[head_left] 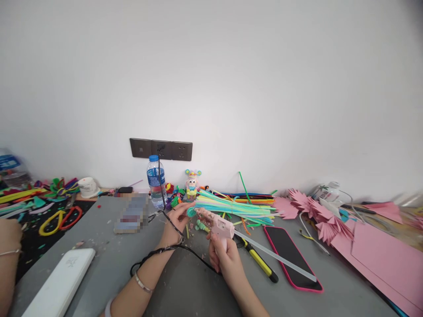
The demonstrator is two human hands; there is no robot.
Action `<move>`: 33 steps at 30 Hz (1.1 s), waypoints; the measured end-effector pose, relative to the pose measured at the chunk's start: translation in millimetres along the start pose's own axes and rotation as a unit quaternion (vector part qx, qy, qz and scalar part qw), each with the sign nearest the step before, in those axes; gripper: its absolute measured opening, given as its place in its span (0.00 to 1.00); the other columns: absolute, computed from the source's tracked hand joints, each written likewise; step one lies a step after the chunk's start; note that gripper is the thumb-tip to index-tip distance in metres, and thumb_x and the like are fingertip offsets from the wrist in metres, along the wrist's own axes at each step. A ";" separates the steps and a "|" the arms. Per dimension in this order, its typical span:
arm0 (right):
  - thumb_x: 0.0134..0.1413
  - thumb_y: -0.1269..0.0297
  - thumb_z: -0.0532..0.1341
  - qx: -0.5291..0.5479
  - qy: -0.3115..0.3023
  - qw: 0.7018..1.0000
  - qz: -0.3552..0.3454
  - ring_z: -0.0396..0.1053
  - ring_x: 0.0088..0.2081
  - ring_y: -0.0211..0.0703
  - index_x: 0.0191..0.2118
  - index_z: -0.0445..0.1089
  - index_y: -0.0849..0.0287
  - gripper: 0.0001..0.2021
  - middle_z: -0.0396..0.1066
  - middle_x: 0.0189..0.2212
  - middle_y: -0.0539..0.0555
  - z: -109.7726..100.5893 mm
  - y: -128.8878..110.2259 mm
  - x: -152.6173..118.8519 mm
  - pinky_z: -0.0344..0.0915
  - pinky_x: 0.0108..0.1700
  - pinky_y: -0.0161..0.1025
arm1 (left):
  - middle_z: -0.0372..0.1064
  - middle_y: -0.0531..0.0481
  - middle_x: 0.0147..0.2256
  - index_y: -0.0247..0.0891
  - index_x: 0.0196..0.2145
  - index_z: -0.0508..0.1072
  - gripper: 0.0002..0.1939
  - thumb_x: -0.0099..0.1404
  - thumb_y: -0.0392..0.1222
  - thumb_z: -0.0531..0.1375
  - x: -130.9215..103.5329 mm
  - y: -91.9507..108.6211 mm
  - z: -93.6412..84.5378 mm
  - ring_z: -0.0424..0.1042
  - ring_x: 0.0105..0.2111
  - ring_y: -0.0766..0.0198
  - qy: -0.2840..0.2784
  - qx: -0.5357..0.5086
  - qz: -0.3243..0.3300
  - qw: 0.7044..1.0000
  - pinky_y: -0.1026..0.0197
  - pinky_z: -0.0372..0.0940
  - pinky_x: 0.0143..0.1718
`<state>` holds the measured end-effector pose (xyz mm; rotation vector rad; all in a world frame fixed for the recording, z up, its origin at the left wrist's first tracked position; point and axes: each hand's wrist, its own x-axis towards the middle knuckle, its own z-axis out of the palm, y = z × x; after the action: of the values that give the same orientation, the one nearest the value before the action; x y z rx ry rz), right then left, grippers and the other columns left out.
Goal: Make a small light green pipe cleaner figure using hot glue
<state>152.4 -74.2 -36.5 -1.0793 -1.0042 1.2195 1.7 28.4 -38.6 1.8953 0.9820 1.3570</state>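
Observation:
My left hand [176,220] pinches a small round teal piece [191,211] between its fingertips. Wrapped round the handle of a pink glue gun [222,226] is my right hand [223,255]. The gun's nozzle end points left, close to the teal piece; whether they touch cannot be made out. A long translucent glue stick [277,255] sticks out of the gun's back, over a phone. The black cord [158,252] runs across my left wrist. Just below the nozzle lies a pale green twisted piece [201,226].
Pipe cleaners [238,208], a toy figure [191,184] and a water bottle [155,180] stand or lie near the wall. A yellow cutter [259,259] and a pink-edged phone [294,257] are at right, pink paper [383,264] beyond. At left are a white power bank [61,281] and another person's arm.

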 end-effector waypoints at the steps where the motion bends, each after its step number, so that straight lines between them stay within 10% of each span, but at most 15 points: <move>1: 0.47 0.37 0.59 -0.004 -0.001 1.000 0.000 0.45 0.10 0.28 0.28 0.65 0.61 0.26 0.50 0.10 0.40 0.2 -0.1 -0.3 0.43 0.13 0.30 | 0.74 0.44 0.46 0.42 0.45 0.76 0.15 0.60 0.39 0.58 0.1 0.9 -0.4 0.73 0.45 0.53 0.001 0.002 -0.001 1.000 0.54 0.70 0.42; 33: 0.42 0.36 0.61 -0.043 -0.020 0.999 0.015 0.46 0.13 0.31 0.21 0.58 0.55 0.26 0.50 0.10 0.42 6.8 -14.9 -8.0 0.45 0.15 0.31 | 0.74 0.55 0.46 0.52 0.44 0.76 0.14 0.60 0.44 0.58 1.2 2.0 -4.4 0.73 0.46 0.50 0.009 0.002 -0.018 1.000 0.52 0.70 0.44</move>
<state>148.1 -82.1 -20.6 -1.1444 -1.0840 1.2346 -1.8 28.5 -35.0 1.8618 1.0234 1.3548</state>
